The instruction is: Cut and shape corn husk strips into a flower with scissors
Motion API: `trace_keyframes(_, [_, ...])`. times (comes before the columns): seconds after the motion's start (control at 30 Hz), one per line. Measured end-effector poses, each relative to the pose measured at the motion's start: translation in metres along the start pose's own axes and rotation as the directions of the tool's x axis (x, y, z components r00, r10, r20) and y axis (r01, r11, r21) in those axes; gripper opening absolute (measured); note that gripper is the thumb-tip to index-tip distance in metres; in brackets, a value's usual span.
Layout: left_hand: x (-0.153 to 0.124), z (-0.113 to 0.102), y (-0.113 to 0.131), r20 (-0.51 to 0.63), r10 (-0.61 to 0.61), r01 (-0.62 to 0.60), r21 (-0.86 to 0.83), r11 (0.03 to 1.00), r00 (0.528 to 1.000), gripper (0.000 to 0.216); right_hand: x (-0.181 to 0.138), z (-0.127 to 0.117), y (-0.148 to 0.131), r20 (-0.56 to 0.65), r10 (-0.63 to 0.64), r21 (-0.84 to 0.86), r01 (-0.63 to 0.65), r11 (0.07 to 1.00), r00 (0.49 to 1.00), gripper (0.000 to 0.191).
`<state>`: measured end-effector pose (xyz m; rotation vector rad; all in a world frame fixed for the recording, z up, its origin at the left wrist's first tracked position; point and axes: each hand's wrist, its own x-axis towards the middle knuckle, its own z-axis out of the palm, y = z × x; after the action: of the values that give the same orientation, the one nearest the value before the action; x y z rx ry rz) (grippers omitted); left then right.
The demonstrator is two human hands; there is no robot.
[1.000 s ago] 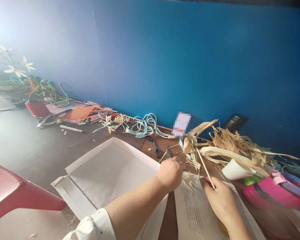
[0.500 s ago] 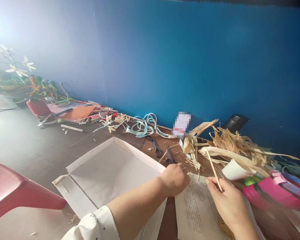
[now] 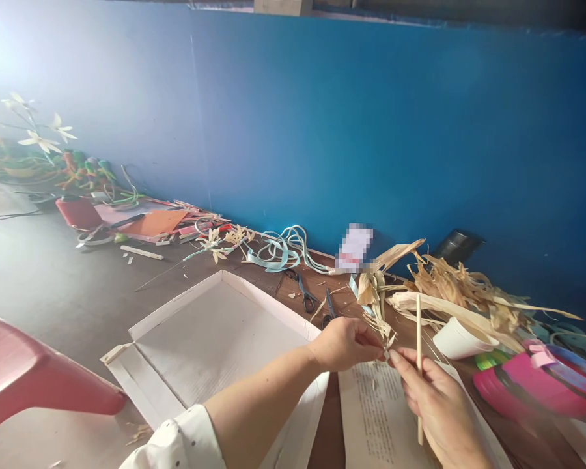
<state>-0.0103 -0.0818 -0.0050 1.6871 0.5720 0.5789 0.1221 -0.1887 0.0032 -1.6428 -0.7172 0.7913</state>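
Over a printed sheet [image 3: 371, 417], my left hand [image 3: 346, 344] pinches a small pale piece of corn husk [image 3: 387, 344] between thumb and fingertips. The thumb of my right hand [image 3: 434, 397] meets the same piece from the other side. A thin wooden stick [image 3: 418, 339] stands upright between the fingers of that right hand, its top end free. Just beyond my left hand lie black-handled scissors [image 3: 328, 306], partly covered by the hand. A second pair of scissors [image 3: 305, 293] rests farther left.
A shallow white cardboard tray [image 3: 176, 301] sits under my left forearm. Dried corn husks [image 3: 469, 290], a tipped white cup [image 3: 461, 339] and a pink container [image 3: 522, 384] stand right. Pale blue ribbon [image 3: 278, 254] lies along the blue wall [image 3: 371, 130]. A pink stool [image 3: 34, 365] is left.
My two hands have come together at the small husk piece, the left reaching slightly right. The stick in my right hand has swung from slanted to nearly upright.
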Motion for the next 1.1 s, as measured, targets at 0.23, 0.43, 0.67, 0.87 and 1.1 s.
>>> trace_keyframes(0.23, [0.002,0.002,-0.005,0.039,-0.044,0.048,-0.112,0.993,0.998,0.03,0.0,0.007,-0.003,-0.046,-0.013,-0.014,0.013,1.0,0.999,0.047])
trace_keyframes(0.43, [0.0,-0.006,0.004,0.035,-0.052,0.057,-0.183,0.982,0.998,0.043,0.005,0.001,0.001,-0.007,-0.097,-0.256,0.092,0.962,0.995,0.037])
trace_keyframes(0.67, [-0.002,-0.012,0.01,0.019,-0.056,0.058,-0.123,0.991,0.998,0.03,-0.002,0.007,-0.006,0.084,-0.198,-0.392,0.215,0.895,0.977,0.03])
trace_keyframes(0.87, [0.005,-0.011,0.004,-0.074,-0.113,0.092,-0.247,0.965,0.991,0.029,0.002,0.001,-0.004,0.027,-0.163,-0.245,0.164,0.955,0.986,0.039])
trace_keyframes(1.1, [0.007,-0.013,0.003,-0.096,-0.109,0.06,-0.414,0.908,0.989,0.032,0.001,0.002,-0.004,-0.064,-0.151,-0.039,0.148,0.988,0.986,0.046])
